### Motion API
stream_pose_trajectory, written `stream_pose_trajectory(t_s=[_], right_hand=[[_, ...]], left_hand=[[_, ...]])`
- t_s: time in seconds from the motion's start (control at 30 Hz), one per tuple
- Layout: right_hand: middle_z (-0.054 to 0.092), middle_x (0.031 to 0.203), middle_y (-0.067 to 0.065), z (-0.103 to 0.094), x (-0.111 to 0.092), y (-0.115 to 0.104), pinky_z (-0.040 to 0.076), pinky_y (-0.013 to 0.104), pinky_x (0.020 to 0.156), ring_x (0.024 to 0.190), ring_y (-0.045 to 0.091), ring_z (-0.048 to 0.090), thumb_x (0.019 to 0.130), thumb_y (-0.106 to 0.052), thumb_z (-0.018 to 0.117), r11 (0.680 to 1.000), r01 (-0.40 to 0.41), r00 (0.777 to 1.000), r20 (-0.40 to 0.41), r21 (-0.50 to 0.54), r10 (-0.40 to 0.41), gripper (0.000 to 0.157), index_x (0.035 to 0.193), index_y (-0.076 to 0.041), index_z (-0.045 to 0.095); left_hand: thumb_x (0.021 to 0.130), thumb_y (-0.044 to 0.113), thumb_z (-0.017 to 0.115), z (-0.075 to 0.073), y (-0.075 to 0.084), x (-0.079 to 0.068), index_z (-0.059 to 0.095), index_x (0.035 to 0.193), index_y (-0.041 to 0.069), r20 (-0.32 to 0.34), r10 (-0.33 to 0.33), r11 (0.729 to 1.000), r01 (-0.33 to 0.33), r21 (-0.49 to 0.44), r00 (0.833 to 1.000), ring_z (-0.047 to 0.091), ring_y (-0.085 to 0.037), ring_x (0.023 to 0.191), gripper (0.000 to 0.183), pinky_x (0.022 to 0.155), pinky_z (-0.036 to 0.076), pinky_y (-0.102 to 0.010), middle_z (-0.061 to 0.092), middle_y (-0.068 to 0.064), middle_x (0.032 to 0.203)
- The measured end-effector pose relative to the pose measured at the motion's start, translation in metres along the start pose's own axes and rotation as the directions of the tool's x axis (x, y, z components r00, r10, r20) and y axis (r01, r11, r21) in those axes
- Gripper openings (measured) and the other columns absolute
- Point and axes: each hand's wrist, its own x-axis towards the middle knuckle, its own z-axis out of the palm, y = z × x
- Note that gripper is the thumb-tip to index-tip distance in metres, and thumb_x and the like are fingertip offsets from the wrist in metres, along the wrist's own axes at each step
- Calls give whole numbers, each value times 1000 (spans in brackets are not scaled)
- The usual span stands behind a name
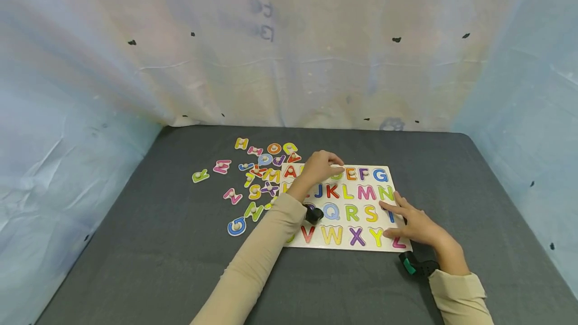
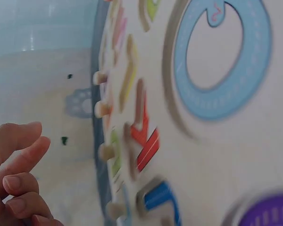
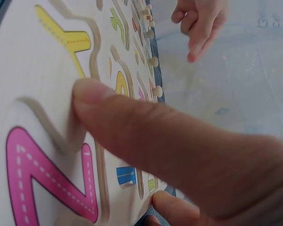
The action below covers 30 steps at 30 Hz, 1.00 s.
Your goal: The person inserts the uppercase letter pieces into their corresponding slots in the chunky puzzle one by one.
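Head: left hand (image 1: 318, 169) over board (image 1: 360, 204), top row; loose letters (image 1: 255, 192) lie on tabletop (image 1: 135, 245) to its left, nearer it than right hand (image 1: 415, 222). Board's long axis runs left-right. Right hand's fingers spread at board's right end.

Left wrist: left hand's fingers loosely bent, nothing visibly held.

Right wrist: thumb (image 3: 132, 122) touching board, gripping no letter.

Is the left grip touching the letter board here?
Apart. The left wrist view shows it: a strip of pale wall sheet is visible between the left grip and the letter board with its pegs.
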Motion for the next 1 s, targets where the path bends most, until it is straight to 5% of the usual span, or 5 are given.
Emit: stream_pose_trajectory(t_s=[0.13, 0.2, 0.3, 1.0], right_hand=[[11, 154, 38, 0, 1, 0, 8, 82, 99, 138, 62, 11, 76, -31, 80, 1000, 3, 1000, 3, 9, -3, 83, 143, -1, 41], [11, 154, 37, 0, 1, -1, 8, 82, 99, 138, 62, 12, 76, -31, 80, 1000, 6, 1000, 3, 6, -6, 83, 143, -1, 41], [11, 154, 37, 1, 2, -1, 9, 81, 99, 139, 62, 11, 76, -32, 79, 1000, 10, 1000, 6, 5, -10, 83, 143, -1, 41], [10, 154, 38, 2, 0, -1, 7, 82, 99, 138, 63, 11, 76, -31, 79, 1000, 9, 1000, -5, 15, -8, 83, 143, 0, 41]], left_hand=[[92, 28, 65, -11, -8, -10, 74, 108, 16, -10, 54, 997, -54, -53, 998, 59, -16, 82, 22, 79, 47, -27, 66, -4, 90], [93, 27, 64, -17, -12, -17, 74, 108, 14, -9, 75, 995, -76, -65, 997, 43, -14, 64, 22, 68, 38, -24, 49, -1, 68], [93, 26, 63, -26, -21, -27, 74, 107, 12, -5, 89, 994, -89, -57, 996, 24, -12, 54, 22, 59, 28, -24, 27, 3, 57], [93, 20, 63, -98, -96, -103, 72, 108, 3, 136, 117, 991, -106, -85, 984, 31, -10, 50, 24, 54, 32, -22, 40, 4, 57]])
